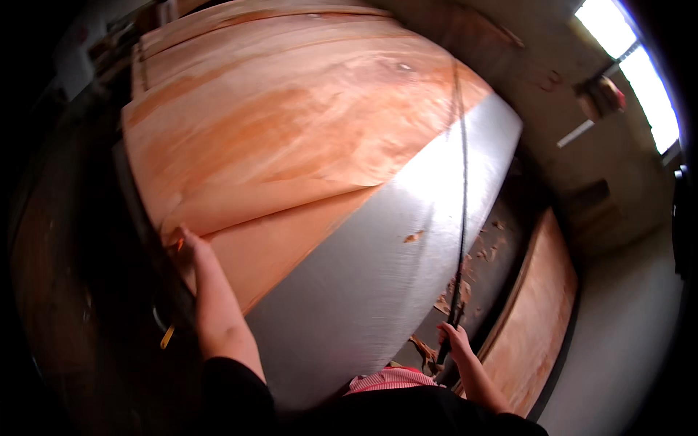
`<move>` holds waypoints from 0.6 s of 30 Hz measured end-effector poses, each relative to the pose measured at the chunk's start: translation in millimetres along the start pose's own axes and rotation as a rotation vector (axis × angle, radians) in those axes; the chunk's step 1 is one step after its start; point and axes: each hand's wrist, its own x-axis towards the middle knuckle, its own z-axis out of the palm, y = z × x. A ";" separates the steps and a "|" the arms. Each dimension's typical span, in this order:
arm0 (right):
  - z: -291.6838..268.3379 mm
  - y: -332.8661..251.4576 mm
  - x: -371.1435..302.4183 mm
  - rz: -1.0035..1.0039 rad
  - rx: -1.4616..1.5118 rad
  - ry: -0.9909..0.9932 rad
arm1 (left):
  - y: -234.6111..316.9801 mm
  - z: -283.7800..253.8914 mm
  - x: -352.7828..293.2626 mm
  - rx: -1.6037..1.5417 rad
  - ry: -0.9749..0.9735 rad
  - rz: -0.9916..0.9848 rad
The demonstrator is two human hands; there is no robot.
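Note:
My left hand [190, 245] is closed at the left edge of a thin reddish-brown wood veneer sheet [262, 203], pinching its near corner. A small bright orange bit shows by the fingers; I cannot make out what it is. The sheet's near edge is slightly raised and curved over another veneer sheet [283, 243] beneath it. My right hand [454, 340] is wrapped round the near end of a long, thin dark rod [464, 196], which reaches away across the shiny metal tabletop [342, 291] and over the far part of the veneer.
More veneer sheets [269, 29] lie layered at the far side. At right, a stack of wood sheets [527, 312] stands low beside the table, with torn veneer scraps [465, 291] on the floor between. A yellow-handled object [167, 336] hangs below the table's left edge. Bright windows [640, 73] are at upper right.

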 end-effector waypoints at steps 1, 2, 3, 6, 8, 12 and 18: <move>-0.2 0.6 -1.1 0.014 0.008 -0.006 | 2.0 2.0 0.1 0.015 0.031 0.012; -0.9 1.7 -1.3 0.021 0.019 -0.006 | 4.5 3.3 0.6 0.029 0.055 0.015; -1.1 1.7 -0.3 -0.004 -0.020 -0.013 | 6.7 4.3 2.5 0.033 0.076 0.013; -4.0 6.4 6.3 -0.034 -0.074 -0.044 | 11.1 2.1 14.8 0.065 0.152 0.008; 1.3 1.7 -1.3 -0.041 -0.069 -0.013 | 9.6 3.0 15.5 0.095 0.177 0.004; -3.6 4.9 1.7 -0.050 -0.098 0.021 | 12.4 1.7 13.9 0.058 -0.012 -0.049; -3.3 -1.9 -1.2 0.007 -0.073 0.029 | 29.2 10.5 15.1 -0.102 -0.612 -0.361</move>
